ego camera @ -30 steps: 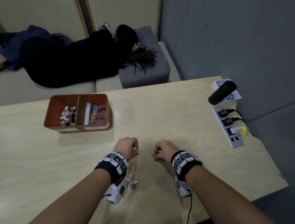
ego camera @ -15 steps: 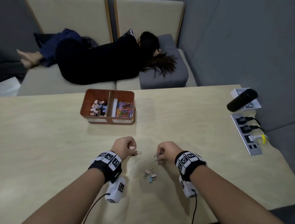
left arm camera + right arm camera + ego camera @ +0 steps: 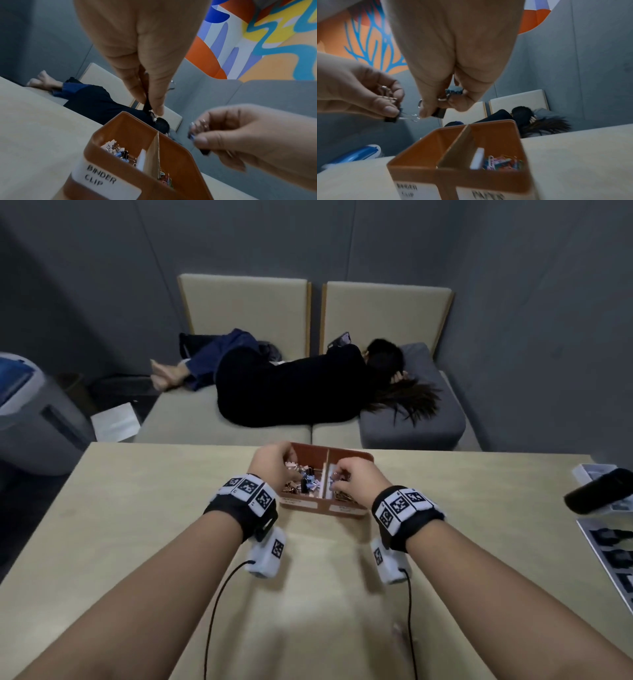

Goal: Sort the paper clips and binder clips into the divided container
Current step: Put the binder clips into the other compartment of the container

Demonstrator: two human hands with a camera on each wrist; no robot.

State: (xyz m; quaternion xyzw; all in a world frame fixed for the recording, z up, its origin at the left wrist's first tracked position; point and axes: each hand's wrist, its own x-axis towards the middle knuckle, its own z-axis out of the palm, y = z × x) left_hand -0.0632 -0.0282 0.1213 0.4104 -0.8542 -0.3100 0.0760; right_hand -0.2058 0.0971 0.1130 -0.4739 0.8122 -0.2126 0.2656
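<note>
While both forearms reach over the table point(image 3: 144, 542):
Left hand point(image 3: 274, 465): above the left compartment, fingers and thumb pinched on a black binder clip point(image 3: 147, 106).
Right hand point(image 3: 356, 479): above the divider, fingers curled round small binder clips point(image 3: 453, 92), one black, one blue.
Container point(image 3: 346, 510): brown, divided, far-centre of table; left label reads BINDER CLIP.
Left compartment: pile of binder clips point(image 3: 301, 482).
Right compartment: coloured paper clips point(image 3: 503, 163).
Right table edge: black cylinder point(image 3: 597, 496).
Beyond the table: person lying on a sofa point(image 3: 284, 386).
</note>
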